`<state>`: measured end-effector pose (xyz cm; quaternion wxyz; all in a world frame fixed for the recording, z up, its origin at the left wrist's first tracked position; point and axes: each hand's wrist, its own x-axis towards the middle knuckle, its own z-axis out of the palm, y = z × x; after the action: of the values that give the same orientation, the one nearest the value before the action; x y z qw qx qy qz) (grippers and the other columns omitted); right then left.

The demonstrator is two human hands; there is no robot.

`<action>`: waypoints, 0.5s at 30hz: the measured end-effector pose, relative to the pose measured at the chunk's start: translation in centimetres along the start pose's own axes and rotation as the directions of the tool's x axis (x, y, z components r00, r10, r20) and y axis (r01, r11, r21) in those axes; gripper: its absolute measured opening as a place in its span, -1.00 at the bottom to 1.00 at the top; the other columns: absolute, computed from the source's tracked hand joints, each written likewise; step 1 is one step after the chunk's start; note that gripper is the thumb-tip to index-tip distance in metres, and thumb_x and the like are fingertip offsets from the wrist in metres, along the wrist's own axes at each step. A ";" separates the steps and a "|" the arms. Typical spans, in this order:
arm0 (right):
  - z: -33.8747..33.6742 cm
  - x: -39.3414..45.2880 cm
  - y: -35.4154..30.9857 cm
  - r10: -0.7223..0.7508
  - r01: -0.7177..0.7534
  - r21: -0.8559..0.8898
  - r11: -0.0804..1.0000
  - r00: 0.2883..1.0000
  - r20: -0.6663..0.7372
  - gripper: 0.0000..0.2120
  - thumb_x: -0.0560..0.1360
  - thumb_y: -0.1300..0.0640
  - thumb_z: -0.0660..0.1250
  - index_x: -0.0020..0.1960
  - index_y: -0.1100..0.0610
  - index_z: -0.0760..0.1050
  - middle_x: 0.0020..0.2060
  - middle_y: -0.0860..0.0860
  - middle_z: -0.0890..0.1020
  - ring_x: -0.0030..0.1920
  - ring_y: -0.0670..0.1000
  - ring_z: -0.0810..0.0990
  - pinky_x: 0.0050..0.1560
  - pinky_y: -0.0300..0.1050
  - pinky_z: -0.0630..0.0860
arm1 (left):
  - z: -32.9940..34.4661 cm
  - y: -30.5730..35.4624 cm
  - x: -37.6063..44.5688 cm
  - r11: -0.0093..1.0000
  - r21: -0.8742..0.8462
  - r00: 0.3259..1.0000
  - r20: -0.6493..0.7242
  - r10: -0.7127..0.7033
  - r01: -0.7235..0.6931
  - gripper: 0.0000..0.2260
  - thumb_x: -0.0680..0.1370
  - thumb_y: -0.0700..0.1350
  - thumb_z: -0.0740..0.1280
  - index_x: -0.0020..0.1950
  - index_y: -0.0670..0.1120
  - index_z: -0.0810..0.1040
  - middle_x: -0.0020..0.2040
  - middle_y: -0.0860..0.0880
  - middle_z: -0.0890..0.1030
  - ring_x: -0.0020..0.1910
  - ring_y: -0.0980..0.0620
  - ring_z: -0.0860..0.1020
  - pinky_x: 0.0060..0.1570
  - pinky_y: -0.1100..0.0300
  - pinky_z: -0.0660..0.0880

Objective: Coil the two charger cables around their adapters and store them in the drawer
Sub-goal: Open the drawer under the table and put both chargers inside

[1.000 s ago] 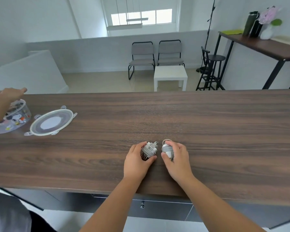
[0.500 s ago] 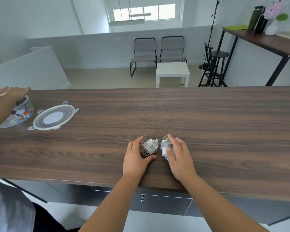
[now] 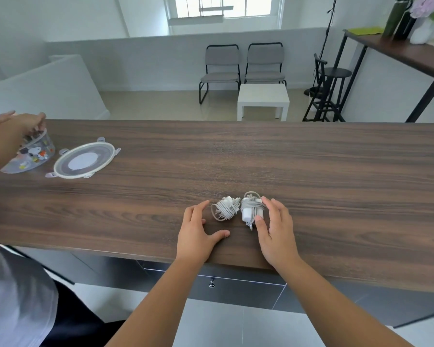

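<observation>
Two white charger adapters, each wrapped in its grey cable, lie side by side near the front edge of the dark wooden table (image 3: 311, 171). The left charger (image 3: 224, 208) rests free, a short gap from my left hand (image 3: 198, 232), which lies flat on the table with fingers spread. My right hand (image 3: 276, 229) cups the right charger (image 3: 251, 209), thumb and fingers touching its right side. Under the table edge a dark drawer front shows a small metal knob (image 3: 211, 284); the drawer looks closed.
At the far left another person's hand (image 3: 13, 126) reaches into a clear patterned bowl (image 3: 32, 154), with its round lid (image 3: 84, 160) lying beside it. That person's body stands at the lower left. Chairs, a white side table and a stool stand beyond the table.
My left hand has let go of the left charger and drawn back toward me. My right hand has loosened and slid to the right charger's side. Both chargers now lie more exposed.
</observation>
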<state>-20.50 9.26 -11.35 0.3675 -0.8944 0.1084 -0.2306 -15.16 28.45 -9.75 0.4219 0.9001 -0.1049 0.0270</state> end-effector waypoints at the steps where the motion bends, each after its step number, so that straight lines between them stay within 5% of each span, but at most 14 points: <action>1: -0.1 -0.3 0.0 0.002 -0.002 0.014 1.000 1.000 -0.022 -0.56 0.54 0.04 0.17 0.40 0.08 0.33 0.34 0.10 0.39 0.36 0.08 0.32 0.38 -0.14 0.15 | -0.2 -0.2 -0.5 1.000 -0.005 1.000 -0.002 -0.003 0.003 -0.19 0.25 0.14 0.59 0.42 0.16 0.31 0.25 0.18 0.35 0.04 0.19 0.50 0.03 0.27 0.45; 6: -0.8 -2.7 -1.5 0.035 -0.023 0.118 0.993 0.994 -0.100 -0.65 0.48 0.15 0.24 0.26 0.12 0.43 0.24 0.02 0.44 0.31 0.02 0.34 0.34 -0.18 0.15 | -0.7 -1.2 -3.1 0.999 -0.034 1.000 -0.023 0.021 -0.022 -0.28 0.30 0.13 0.57 0.39 0.14 0.35 0.21 0.21 0.35 0.04 0.25 0.49 0.04 0.39 0.42; 10: -1.2 -6.7 -2.8 -0.175 0.193 0.171 0.966 0.978 -0.114 -0.80 0.44 0.23 0.22 0.00 0.11 0.56 0.11 -0.01 0.52 0.16 -0.04 0.43 0.23 -0.22 0.28 | -0.6 -2.7 -6.5 0.979 -0.056 0.970 -0.158 0.184 -0.195 -0.67 0.45 -0.08 0.49 0.19 0.03 0.54 0.09 0.13 0.47 0.02 0.24 0.50 0.00 0.46 0.41; 13: 0.0 -10.5 -2.0 -0.342 0.332 0.209 0.920 0.940 0.013 -0.82 0.40 0.30 0.22 -0.23 0.12 0.57 -0.14 -0.01 0.57 -0.07 -0.05 0.48 0.00 -0.24 0.38 | -0.4 -5.1 -9.9 0.958 -0.050 0.932 -0.251 0.261 -0.282 -0.93 0.51 -0.16 0.37 -0.03 -0.09 0.61 -0.07 0.07 0.53 -0.07 0.24 0.51 -0.04 0.43 0.42; 15: 1.3 -12.3 -0.4 -0.311 0.267 0.231 0.936 0.933 0.182 -0.82 0.39 0.29 0.21 -0.26 0.08 0.53 -0.26 -0.08 0.56 -0.17 -0.13 0.47 -0.11 -0.33 0.37 | 0.0 -7.1 -11.9 0.978 -0.075 0.961 -0.217 0.173 -0.193 -0.95 0.52 -0.15 0.34 -0.08 -0.05 0.60 -0.11 0.12 0.54 -0.10 0.23 0.51 -0.12 0.46 0.40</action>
<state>-30.52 14.79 -15.95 0.4281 -0.8782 -0.0894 -0.1937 -25.23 34.87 -16.73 0.4690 0.8574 -0.1437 0.1555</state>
